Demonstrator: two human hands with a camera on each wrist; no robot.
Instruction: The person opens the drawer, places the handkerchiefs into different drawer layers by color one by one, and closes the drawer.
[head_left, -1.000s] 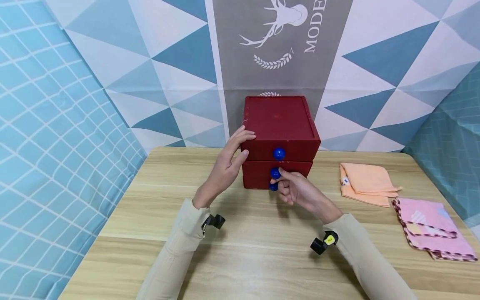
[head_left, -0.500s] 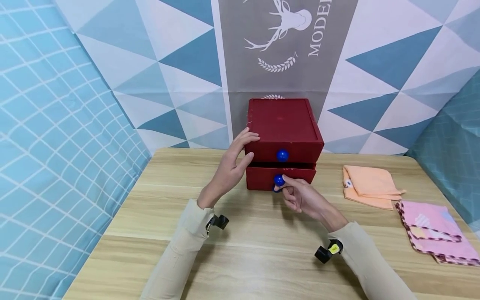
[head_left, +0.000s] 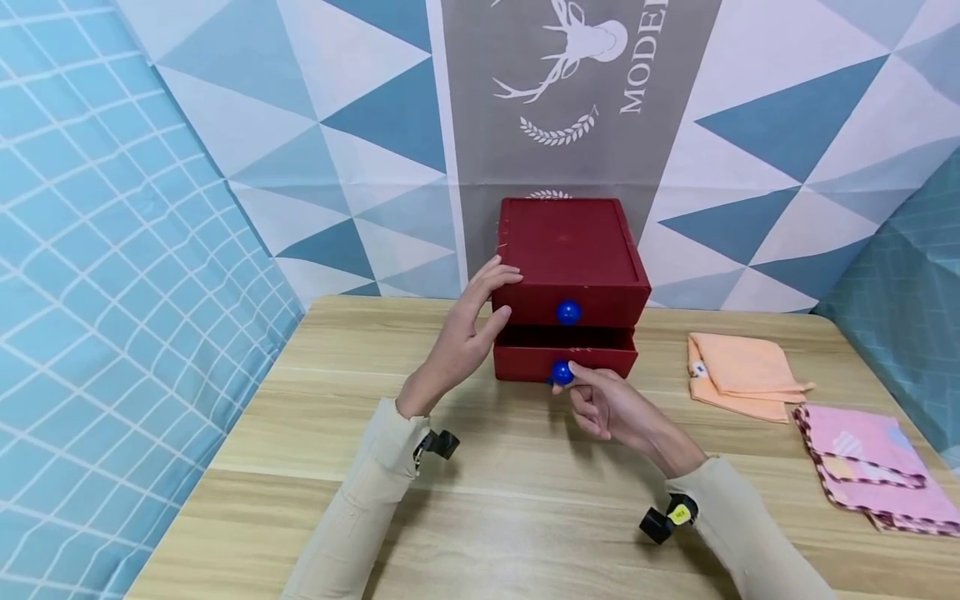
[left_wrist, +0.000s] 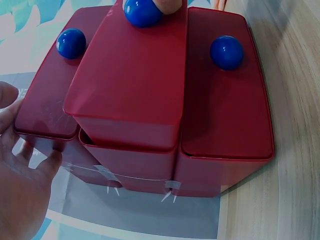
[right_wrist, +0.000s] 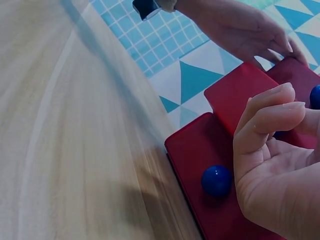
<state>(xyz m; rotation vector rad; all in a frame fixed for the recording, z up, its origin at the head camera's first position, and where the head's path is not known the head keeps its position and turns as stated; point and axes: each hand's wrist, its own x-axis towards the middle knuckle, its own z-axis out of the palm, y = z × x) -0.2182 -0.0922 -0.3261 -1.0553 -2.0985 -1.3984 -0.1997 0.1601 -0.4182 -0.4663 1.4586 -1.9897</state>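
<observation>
A dark red drawer cabinet [head_left: 564, 242] stands against the wall, each drawer bearing a round blue knob. Its middle drawer [head_left: 517, 364] sticks out, with a dark gap above its front. My right hand [head_left: 618, 408] pinches that drawer's blue knob [head_left: 562, 372] between thumb and finger, other fingers curled below. My left hand [head_left: 459, 342] rests on the cabinet's left upper edge, fingers spread over the top and thumb at the side. In the left wrist view, the top drawer's knob [left_wrist: 71, 43] and bottom drawer's knob [left_wrist: 227, 52] sit farther back, both those drawers closed.
To the right of the cabinet lies a folded orange cloth [head_left: 742, 371]. A pink patterned cloth [head_left: 870, 467] with a checked edge is nearer the right side of the wooden table [head_left: 525, 517]. A patterned wall covering [head_left: 390, 150] hangs directly behind.
The middle drawer has slid out toward me from its closed position, my right hand moving back with its knob. My left hand stays on the cabinet. The head view has shifted slightly.
</observation>
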